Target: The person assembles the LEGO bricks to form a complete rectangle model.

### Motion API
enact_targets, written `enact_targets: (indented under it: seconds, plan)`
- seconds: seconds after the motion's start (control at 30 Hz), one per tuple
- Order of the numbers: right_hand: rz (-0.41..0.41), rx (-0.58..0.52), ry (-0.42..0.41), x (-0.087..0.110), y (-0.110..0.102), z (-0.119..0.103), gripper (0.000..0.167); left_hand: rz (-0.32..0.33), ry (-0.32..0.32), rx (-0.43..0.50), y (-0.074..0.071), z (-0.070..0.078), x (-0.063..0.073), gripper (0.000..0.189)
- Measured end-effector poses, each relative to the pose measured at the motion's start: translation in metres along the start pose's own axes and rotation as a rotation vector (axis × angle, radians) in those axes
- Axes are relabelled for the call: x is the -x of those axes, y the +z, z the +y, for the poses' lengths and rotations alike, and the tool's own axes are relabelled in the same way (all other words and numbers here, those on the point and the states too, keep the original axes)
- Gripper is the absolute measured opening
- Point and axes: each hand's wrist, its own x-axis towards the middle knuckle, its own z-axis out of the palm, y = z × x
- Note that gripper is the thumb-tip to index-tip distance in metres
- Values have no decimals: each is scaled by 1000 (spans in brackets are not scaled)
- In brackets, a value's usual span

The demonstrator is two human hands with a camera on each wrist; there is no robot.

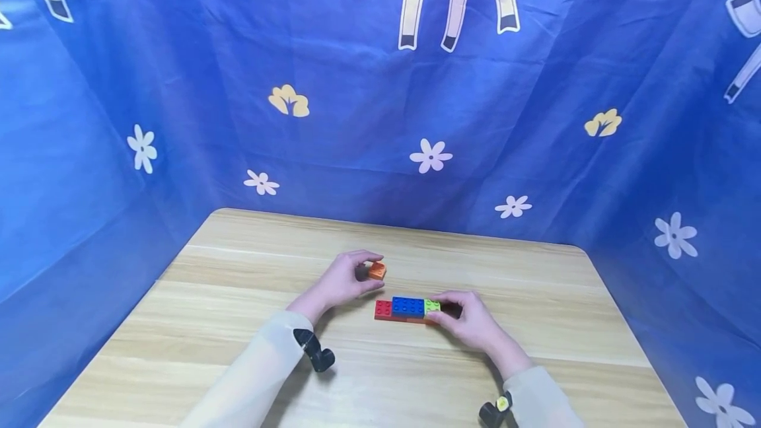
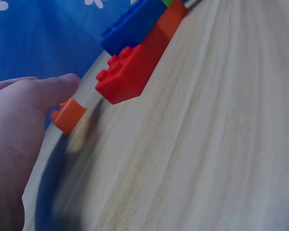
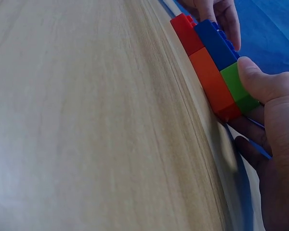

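Note:
On the table sits a row of joined toy building bricks: a red brick (image 1: pixel 383 310) at the left end, an orange brick (image 3: pixel 209 77) beside it, and a blue brick (image 1: pixel 407 306) and a green brick (image 3: pixel 238 89) on top. My right hand (image 1: pixel 472 322) pinches the green end, its thumb on the near face and fingers behind. Farther back and left, a small separate orange brick (image 2: pixel 69 116) lies on the table. My left hand (image 1: pixel 341 279) reaches around it, index finger and thumb spread on either side with slight gaps.
The wood-grain table (image 1: pixel 196 349) extends around the bricks. A blue curtain (image 1: pixel 357 170) with flower and animal prints hangs behind it and along both sides. Each sleeve carries a black wrist camera (image 1: pixel 315 351).

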Motion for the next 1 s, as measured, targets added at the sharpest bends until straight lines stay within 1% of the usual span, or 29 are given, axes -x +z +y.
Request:
enact_targets:
  seconds: [0.07, 0.2, 0.27, 0.37, 0.5, 0.73, 0.87, 1.0]
  plan:
    - [-3, -3, -1, -1, 0, -1, 31, -18, -8, -6, -2, -2, -2, 62]
    - [1, 0, -8, -1, 1, 0, 30, -70, -49, -28, -4, -7, -6, 66]
    - [5, 0, -12, -2, 1, 0, 30, -93, -67, -56, -5, -9, -8, 67]
    - [3, -9, -11, -2, 2, 1, 30, -109, -68, -108, -5, -12, -10, 65]
    - [5, -21, -6, -2, 3, 2, 30, -113, -45, -154, -4, -13, -12, 59]
    - [11, -14, 13, -1, 2, 2, 30, -99, -30, -167, -3, -12, -13, 48]
    - [7, -19, 27, -1, 2, 1, 31, -84, -61, -155, -3, -12, -13, 42]
    - [10, -21, 19, 0, 2, 1, 31, -65, -98, -118, -3, -13, -12, 39]
